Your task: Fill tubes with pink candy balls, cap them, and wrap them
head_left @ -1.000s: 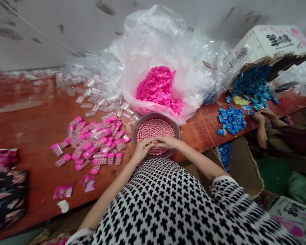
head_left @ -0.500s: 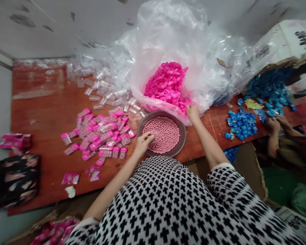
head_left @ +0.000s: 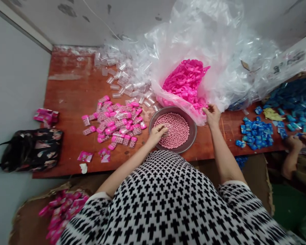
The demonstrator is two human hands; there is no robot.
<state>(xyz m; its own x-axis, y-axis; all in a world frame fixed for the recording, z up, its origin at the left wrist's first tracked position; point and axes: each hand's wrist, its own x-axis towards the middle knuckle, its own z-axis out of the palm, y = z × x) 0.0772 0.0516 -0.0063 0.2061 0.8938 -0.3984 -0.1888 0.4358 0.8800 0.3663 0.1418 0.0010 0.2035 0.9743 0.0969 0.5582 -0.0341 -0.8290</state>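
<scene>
My left hand [head_left: 156, 134] is over the bowl, its fingers closed on a small clear plastic bottle [head_left: 167, 128] that they partly cover. Beneath it, a dark round bowl [head_left: 193, 139] holds many pink candy balls [head_left: 178, 134]. At the front lip of a clear plastic bag [head_left: 165, 98], my right hand [head_left: 213, 116] has its thumb and fingers pinched together beside the pink plastic caps [head_left: 185, 81]. What lies between those fingertips is too small to make out. Left of the bowl lies a heap of filled bottles with pink caps [head_left: 117, 122].
Empty clear bottles [head_left: 127, 75] spread behind the filled ones. Blue packets [head_left: 257, 132] lie at right, near a co-worker's hands [head_left: 294, 143]. A floral bag [head_left: 44, 149] is at the left edge, and a carton of pink packets [head_left: 63, 211] stands below the table [head_left: 68, 102].
The view has swung left, so things appear farther right. My right hand has drawn back slightly from the pink caps. My left hand stays over the bowl with the bottle.
</scene>
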